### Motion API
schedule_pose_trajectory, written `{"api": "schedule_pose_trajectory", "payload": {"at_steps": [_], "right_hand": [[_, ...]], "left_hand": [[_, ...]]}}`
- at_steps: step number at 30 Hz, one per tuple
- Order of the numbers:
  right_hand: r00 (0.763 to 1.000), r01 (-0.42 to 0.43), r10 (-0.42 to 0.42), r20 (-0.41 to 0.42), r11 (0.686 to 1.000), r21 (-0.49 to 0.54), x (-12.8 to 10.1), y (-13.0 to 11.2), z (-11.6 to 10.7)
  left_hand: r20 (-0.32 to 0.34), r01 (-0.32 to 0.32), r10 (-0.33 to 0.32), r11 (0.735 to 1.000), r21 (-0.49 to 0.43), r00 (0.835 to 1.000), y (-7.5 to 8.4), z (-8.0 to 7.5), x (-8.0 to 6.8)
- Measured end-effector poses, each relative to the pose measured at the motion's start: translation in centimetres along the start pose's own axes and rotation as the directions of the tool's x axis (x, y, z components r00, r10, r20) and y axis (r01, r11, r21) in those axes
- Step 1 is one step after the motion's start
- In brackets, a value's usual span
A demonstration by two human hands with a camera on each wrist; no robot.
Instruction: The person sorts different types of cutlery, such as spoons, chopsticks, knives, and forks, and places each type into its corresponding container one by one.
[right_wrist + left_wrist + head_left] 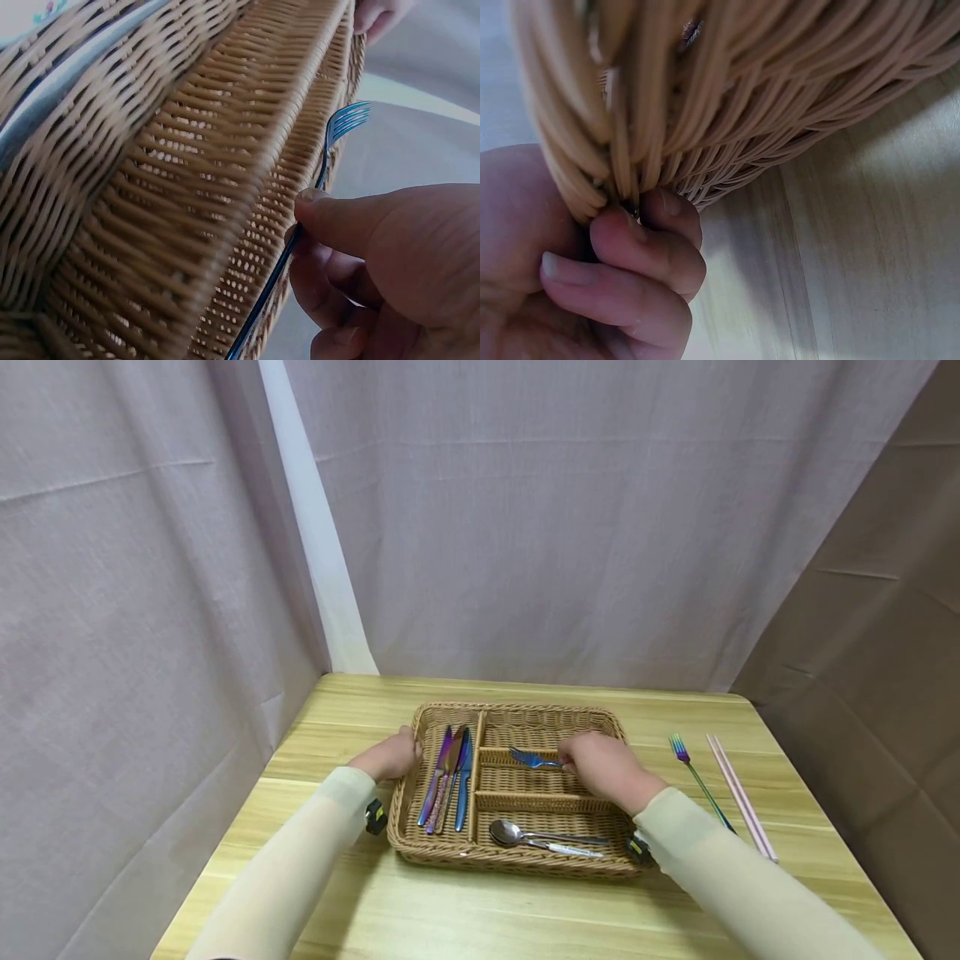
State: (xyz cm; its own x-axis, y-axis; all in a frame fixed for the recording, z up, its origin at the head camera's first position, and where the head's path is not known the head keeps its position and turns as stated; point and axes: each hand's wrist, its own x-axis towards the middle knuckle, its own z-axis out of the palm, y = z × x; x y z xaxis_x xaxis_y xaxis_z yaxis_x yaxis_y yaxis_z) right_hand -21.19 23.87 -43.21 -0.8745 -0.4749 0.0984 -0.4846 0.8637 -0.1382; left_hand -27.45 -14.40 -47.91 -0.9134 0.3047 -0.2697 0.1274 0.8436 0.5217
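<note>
A woven wicker cutlery basket (517,862) with several compartments sits on the wooden table. My left hand (399,753) grips its left rim, and in the left wrist view the fingers (660,259) curl around the wicker edge. Between thumb and fingers, my right hand (603,764) pinches a blue fork (324,169) by its handle, tines pointing left, over the middle right compartment. Several knives (463,781) lie lengthwise in the left compartment. Two spoons (506,833) lie in the front right compartment, their bowls to the left.
Right of the basket, a rainbow-coloured fork (697,777) and pink chopsticks (742,797) lie on the wooden table (420,918). Grey curtains (525,568) hang behind the table and along its left side, with a brown one (870,635) at the right.
</note>
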Motion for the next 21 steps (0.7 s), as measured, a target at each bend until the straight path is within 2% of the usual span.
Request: {"api": "schedule_pose_trajectory", "payload": {"at_steps": [10,17,21], "right_hand": [[0.996,-0.003,0.003,0.094,1.0,0.003,0.8,-0.7,1.5],[0.994,0.027,-0.029,0.102,0.999,0.018,1.0,-1.2,2.1],[0.992,0.017,-0.019,0.124,1.0,0.012,1.2,-1.5,2.2]], "left_hand": [[0.0,0.002,-0.002,1.0,-0.005,1.0,-0.1,0.0,0.2],[0.002,0.002,-0.002,1.0,-0.01,1.0,-0.1,0.0,0.2],[-0.001,0.008,-0.008,1.0,-0.028,1.0,-0.1,0.0,0.1]]}}
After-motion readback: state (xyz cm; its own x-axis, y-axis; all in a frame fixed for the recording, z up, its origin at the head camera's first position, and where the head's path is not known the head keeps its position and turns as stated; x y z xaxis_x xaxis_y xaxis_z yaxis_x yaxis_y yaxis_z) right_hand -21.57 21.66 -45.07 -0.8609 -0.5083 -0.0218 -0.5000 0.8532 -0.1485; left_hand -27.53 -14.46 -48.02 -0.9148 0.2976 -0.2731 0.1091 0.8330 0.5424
